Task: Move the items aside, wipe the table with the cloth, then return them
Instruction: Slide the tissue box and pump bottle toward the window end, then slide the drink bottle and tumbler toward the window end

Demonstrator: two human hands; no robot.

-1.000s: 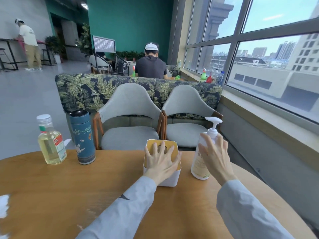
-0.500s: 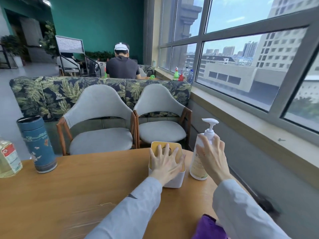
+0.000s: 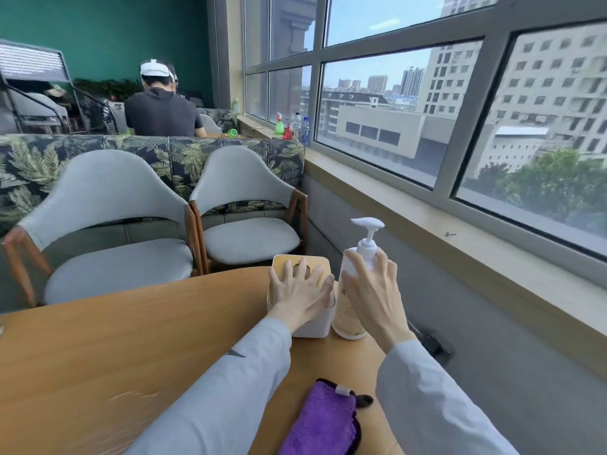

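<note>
Tabletop (image 3: 131, 339) ends just beyond both items. Your left hand (image 3: 300, 290) spreads its fingers on the tissue box (image 3: 310, 328); your right hand (image 3: 372, 295) curls round the tall pump bottle (image 3: 348, 315). Shove sideways and it may topple off; the purple cloth (image 3: 323, 421) lies between your sleeves.

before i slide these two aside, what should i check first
1. Right hand on the pump bottle: ok, the fingers wrap round it.
2. Left hand on the tissue box: cannot tell, it lies spread on the lid, and no firm hold shows.
3. Bottle and box upright on the table: ok.
4. Room at the table's edge: not ok, the bottle stands close to the window-side edge.
5. Purple cloth ready: ok, it lies on the table between the sleeves.
6. Pump head locked: cannot tell.
</note>
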